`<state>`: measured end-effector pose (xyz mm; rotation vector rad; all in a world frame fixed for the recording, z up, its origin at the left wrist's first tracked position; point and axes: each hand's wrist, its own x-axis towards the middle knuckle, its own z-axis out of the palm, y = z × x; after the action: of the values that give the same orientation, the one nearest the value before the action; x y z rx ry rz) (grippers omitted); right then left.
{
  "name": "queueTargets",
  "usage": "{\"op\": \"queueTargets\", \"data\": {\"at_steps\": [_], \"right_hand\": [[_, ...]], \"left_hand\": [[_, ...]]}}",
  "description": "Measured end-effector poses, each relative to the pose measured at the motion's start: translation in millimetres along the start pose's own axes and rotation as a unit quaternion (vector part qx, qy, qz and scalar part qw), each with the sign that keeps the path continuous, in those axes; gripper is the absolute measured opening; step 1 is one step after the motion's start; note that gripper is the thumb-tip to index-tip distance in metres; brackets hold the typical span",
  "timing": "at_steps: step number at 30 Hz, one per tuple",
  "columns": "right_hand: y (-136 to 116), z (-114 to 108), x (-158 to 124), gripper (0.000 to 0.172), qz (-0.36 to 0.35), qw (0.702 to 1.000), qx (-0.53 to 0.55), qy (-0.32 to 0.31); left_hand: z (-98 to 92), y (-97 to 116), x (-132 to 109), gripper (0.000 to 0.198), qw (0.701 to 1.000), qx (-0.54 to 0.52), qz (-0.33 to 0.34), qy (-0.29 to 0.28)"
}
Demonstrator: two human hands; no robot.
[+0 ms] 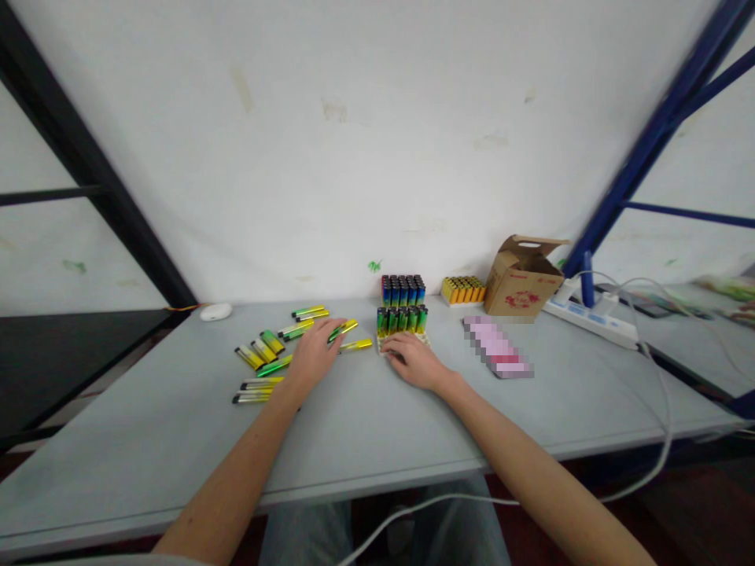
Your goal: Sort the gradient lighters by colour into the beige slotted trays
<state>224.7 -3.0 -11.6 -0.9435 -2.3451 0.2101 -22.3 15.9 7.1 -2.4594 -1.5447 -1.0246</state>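
Observation:
My left hand (318, 346) is closed around a green-and-yellow lighter (344, 331), which sticks out past the fingertips to the right. Another yellow lighter (357, 345) lies just below it on the table. With curled fingers, my right hand (416, 362) grips the front left of a white tray (429, 340) and covers part of it. Upright green-and-yellow lighters (403, 321) stand in rows at the back of this tray. Several loose lighters (272, 341) lie flat around my left hand and forearm, some partly hidden by it.
Behind the tray stands a block of blue-and-red lighters (403, 291). To the right are a tray of orange lighters (464, 291), an open cardboard box (522, 283), a blurred pink phone-shaped item (499, 346) and a power strip (593, 322). A white case (215, 312) lies back left.

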Motion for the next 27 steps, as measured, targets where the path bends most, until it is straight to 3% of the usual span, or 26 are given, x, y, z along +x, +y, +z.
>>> {"op": "queueTargets", "data": {"at_steps": [6, 11, 19, 23, 27], "right_hand": [[-3, -4, 1, 0.027, 0.007, 0.999, 0.015, 0.038], [-17, -10, 2, 0.049, 0.016, 0.991, 0.030, 0.133], [-22, -2, 3, 0.023, 0.009, 0.994, 0.011, 0.110], [-22, -4, 3, 0.023, 0.081, 0.990, 0.025, 0.110], [-21, -9, 6, 0.021, 0.169, 0.957, 0.152, 0.178]], "left_hand": [[5.3, 16, -2, 0.027, 0.990, -0.104, 0.055, 0.077], [-0.1, 34, -5, 0.032, 0.982, -0.175, 0.036, 0.066], [-6.3, 60, -9, 0.046, 0.963, -0.271, -0.006, 0.004], [-3.3, 59, -8, 0.063, 0.948, -0.317, -0.022, 0.000], [0.1, 42, -4, 0.061, 0.971, -0.237, -0.019, 0.018]]}}
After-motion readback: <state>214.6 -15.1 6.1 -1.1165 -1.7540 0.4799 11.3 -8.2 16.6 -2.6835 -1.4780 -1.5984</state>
